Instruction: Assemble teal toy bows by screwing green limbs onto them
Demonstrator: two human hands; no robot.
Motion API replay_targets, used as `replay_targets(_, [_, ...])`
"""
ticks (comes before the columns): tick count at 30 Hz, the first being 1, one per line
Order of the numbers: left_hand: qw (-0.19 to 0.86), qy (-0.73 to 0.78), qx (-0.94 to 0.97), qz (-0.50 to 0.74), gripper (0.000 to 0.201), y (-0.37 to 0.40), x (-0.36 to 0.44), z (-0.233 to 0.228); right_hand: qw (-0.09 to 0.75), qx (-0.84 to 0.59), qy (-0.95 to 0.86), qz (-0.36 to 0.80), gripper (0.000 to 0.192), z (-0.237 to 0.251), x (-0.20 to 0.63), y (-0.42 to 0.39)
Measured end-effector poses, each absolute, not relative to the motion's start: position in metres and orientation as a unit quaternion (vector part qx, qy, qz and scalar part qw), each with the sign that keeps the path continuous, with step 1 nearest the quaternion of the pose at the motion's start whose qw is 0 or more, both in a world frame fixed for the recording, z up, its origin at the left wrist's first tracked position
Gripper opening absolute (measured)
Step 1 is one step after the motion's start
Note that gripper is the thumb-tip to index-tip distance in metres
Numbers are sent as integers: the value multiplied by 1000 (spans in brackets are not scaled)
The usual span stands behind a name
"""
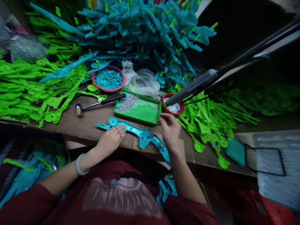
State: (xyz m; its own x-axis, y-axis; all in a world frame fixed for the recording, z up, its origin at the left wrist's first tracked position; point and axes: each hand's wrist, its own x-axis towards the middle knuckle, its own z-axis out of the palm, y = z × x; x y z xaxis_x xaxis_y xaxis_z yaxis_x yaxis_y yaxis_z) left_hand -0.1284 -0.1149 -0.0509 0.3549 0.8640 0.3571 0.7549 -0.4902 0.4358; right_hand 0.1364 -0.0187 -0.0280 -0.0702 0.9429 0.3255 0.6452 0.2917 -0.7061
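Observation:
A long teal plastic part (140,134) lies across the wooden bench (93,120) in front of me. My left hand (111,139) rests on its left end, fingers curled over it, pressing it down. My right hand (170,129) hovers just past the part's middle, at the near right corner of a green perforated tray (142,114) that holds a heap of small silvery screws (127,103). Its fingers are bent and I cannot tell if they pinch anything.
A small hammer (98,103) lies left of the tray. A pink bowl (108,79) of teal bits and a red bowl (173,106) stand behind. Green parts (28,90) and teal parts (150,34) are piled all around. A hanging powered screwdriver (194,86) reaches in from the right.

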Motion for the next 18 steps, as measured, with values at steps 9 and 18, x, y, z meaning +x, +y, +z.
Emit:
replay_targets(9, [125,508,809,268,30,-120,-122,-12,409,-719,-533,-180,26,3,232,-112])
replay_targets(18, [379,366,833,167,30,-96,-82,42,476,-351,-742,315,21,31,81,-107])
